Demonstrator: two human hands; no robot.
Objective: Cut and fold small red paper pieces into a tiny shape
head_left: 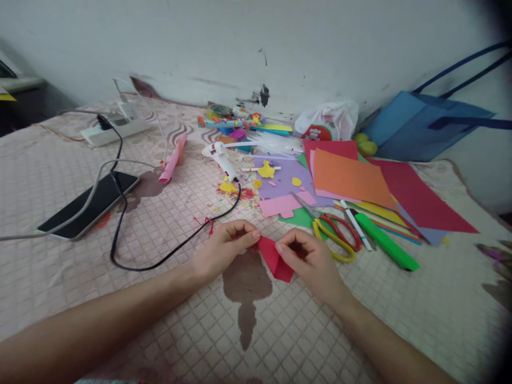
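Observation:
A small folded piece of red paper (276, 261) is held above the patterned tablecloth between my two hands. My left hand (230, 242) pinches its upper left corner between thumb and fingers. On the other side, my right hand (310, 261) grips its right edge, thumb on top. A crease runs down the piece, and its lower end hangs free. Just beyond my right hand lie scissors with yellow and red handles (338, 240), their blades over pink and green scraps. Whether the red piece is paper or thin foam I cannot tell for certain.
A white glue gun (222, 160) trails a black cord (132, 269) across the left side. A tablet-like black device (92, 205) and a power strip (116, 130) lie left. Coloured sheets (352, 178), a green cutter (386, 242) and a blue bag (424, 125) are at right.

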